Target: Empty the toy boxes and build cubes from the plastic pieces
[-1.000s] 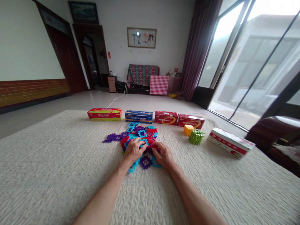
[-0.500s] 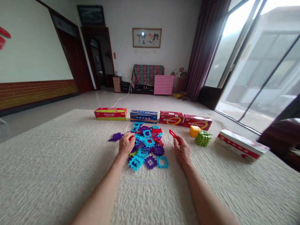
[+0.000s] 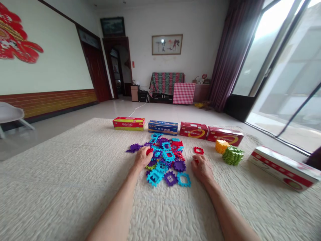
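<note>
My left hand is closed on a red interlocking plastic piece at the left side of a loose pile. The pile mixes blue, purple, red and green notched squares, some with window-like openings. To its right, my right hand is low over the cover, fingers curled round a red plastic piece that is mostly hidden. Just beyond those fingertips lies a red square frame. A yellow stack and a green stack of pieces stand farther right.
A red-and-yellow box, a blue box and two red boxes line the far side of the quilted cover. A white-and-red box lies at the right. Left of the pile are purple pieces.
The view has turned left. A red square frame that was at my right fingertips now lies flat beyond them. My left hand stays by the pile, its red piece showing more.
</note>
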`<state>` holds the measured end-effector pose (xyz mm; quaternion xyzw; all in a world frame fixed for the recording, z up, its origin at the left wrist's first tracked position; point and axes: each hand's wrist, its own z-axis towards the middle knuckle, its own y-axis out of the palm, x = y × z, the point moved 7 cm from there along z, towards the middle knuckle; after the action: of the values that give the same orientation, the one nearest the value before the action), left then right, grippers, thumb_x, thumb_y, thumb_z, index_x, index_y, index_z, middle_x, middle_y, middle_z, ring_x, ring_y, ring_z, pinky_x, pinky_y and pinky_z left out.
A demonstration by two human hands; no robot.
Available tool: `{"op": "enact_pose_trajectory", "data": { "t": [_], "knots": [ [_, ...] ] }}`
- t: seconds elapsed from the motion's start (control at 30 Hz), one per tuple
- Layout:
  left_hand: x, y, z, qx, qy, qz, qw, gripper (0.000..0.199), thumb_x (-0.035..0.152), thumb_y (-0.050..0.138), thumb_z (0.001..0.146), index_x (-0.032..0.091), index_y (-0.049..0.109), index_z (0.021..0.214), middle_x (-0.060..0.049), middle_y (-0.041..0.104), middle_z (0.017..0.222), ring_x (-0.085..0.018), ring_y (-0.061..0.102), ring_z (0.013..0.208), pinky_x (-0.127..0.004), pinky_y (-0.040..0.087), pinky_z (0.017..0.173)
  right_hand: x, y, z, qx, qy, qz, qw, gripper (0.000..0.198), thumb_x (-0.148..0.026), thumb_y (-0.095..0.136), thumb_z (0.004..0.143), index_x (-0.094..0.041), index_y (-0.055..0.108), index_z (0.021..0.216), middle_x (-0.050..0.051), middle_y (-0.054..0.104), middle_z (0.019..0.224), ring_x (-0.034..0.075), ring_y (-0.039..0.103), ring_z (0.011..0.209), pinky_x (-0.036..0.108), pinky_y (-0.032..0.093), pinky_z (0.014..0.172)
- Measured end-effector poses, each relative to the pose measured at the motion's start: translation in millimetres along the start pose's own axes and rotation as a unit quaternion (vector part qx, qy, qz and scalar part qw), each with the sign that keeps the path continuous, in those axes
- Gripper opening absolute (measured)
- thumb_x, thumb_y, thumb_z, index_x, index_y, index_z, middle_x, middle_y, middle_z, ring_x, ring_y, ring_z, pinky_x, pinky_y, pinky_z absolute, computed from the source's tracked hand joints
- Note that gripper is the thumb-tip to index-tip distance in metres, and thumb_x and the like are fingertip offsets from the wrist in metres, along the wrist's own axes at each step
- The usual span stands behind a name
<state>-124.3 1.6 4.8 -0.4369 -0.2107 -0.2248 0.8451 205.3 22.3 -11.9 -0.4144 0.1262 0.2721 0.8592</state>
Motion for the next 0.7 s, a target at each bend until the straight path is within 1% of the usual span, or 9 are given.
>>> {"op": "enact_pose_trajectory", "data": {
  "t": [0.07, 0.13, 0.2, 0.33, 0.43, 0.5, 0.6, 0.63, 0.7],
  "knots": [
    [2, 2, 0, -0.012, 0.010, 0.010, 1.000, 0.023, 0.016, 0.060, 0.073, 0.019, 0.070, 0.094, -0.006, 0.073, 0.098, -0.021, 0.066, 0.096, -0.034, 0.051, 0.092, 5, 6, 0, -0.025, 0.009, -0.009, 1.000, 0.026, -0.026, 0.049, 0.077, -0.020, 0.069, 0.093, 0.012, 0.069, 0.102, 0.028, 0.063, 0.094, 0.045, 0.048, 0.086],
    [1, 1, 1, -0.023, -0.012, 0.024, 0.999, 0.020, 0.012, 0.060, 0.070, 0.019, 0.070, 0.086, -0.005, 0.073, 0.093, -0.020, 0.067, 0.093, -0.033, 0.051, 0.089, 6, 5, 0, -0.025, 0.015, -0.011, 1.000, 0.029, -0.025, 0.047, 0.077, -0.019, 0.070, 0.094, 0.013, 0.069, 0.104, 0.029, 0.063, 0.096, 0.046, 0.048, 0.086],
    [-2, -2, 2, -0.020, -0.039, 0.021, 0.999, 0.021, 0.011, 0.059, 0.070, 0.018, 0.071, 0.086, -0.006, 0.073, 0.093, -0.021, 0.067, 0.092, -0.032, 0.051, 0.088, 4, 3, 1, -0.019, 0.015, -0.006, 1.000, 0.031, -0.025, 0.047, 0.077, -0.018, 0.070, 0.096, 0.014, 0.069, 0.105, 0.030, 0.063, 0.098, 0.046, 0.048, 0.086],
    [-4, -13, 3, 0.033, -0.082, -0.053, 0.995, 0.026, 0.021, 0.055, 0.079, 0.020, 0.071, 0.099, -0.006, 0.074, 0.102, -0.021, 0.067, 0.096, -0.034, 0.051, 0.089, -8, 4, 0, -0.039, -0.020, 0.016, 0.999, 0.030, -0.029, 0.052, 0.076, -0.019, 0.069, 0.097, 0.012, 0.068, 0.108, 0.028, 0.062, 0.100, 0.044, 0.048, 0.087],
    [-3, -22, 4, 0.076, -0.100, -0.086, 0.988, 0.025, 0.028, 0.057, 0.080, 0.021, 0.072, 0.099, -0.005, 0.074, 0.103, -0.022, 0.067, 0.098, -0.035, 0.051, 0.090, -13, 8, -3, -0.071, -0.045, 0.019, 0.996, 0.026, -0.026, 0.051, 0.077, -0.020, 0.070, 0.094, 0.011, 0.069, 0.107, 0.026, 0.062, 0.099, 0.042, 0.046, 0.089],
    [2, -27, 5, 0.101, -0.089, -0.093, 0.986, 0.024, 0.028, 0.059, 0.078, 0.020, 0.071, 0.097, -0.006, 0.073, 0.104, -0.022, 0.067, 0.100, -0.035, 0.051, 0.091, -11, 5, -2, -0.053, -0.025, -0.009, 0.998, 0.024, -0.023, 0.050, 0.079, -0.021, 0.070, 0.093, 0.010, 0.070, 0.106, 0.027, 0.060, 0.102, 0.046, 0.042, 0.091],
    [15, -30, 7, 0.120, -0.045, -0.104, 0.986, 0.022, 0.026, 0.061, 0.078, 0.019, 0.070, 0.096, -0.006, 0.072, 0.107, -0.021, 0.066, 0.101, -0.035, 0.051, 0.093, -10, -8, 0, 0.021, 0.008, -0.055, 0.998, 0.021, -0.025, 0.054, 0.079, -0.022, 0.069, 0.093, 0.009, 0.069, 0.112, 0.032, 0.053, 0.113, 0.055, 0.034, 0.095],
    [21, -29, 7, 0.120, -0.022, -0.104, 0.987, 0.021, 0.026, 0.061, 0.078, 0.019, 0.069, 0.097, -0.007, 0.071, 0.108, -0.021, 0.066, 0.102, -0.035, 0.051, 0.094, -13, -11, 1, 0.040, 0.003, -0.051, 0.998, 0.021, -0.027, 0.055, 0.079, -0.022, 0.069, 0.094, 0.009, 0.068, 0.113, 0.032, 0.053, 0.114, 0.055, 0.033, 0.096],
    [37, -25, 7, 0.116, 0.036, -0.098, 0.988, 0.021, 0.024, 0.063, 0.078, 0.019, 0.068, 0.098, -0.008, 0.070, 0.109, -0.021, 0.065, 0.104, -0.037, 0.051, 0.096, -23, -15, 2, 0.054, -0.028, -0.013, 0.998, 0.022, -0.028, 0.056, 0.080, -0.021, 0.068, 0.097, 0.010, 0.068, 0.112, 0.030, 0.055, 0.111, 0.052, 0.037, 0.095]
  ]
}}
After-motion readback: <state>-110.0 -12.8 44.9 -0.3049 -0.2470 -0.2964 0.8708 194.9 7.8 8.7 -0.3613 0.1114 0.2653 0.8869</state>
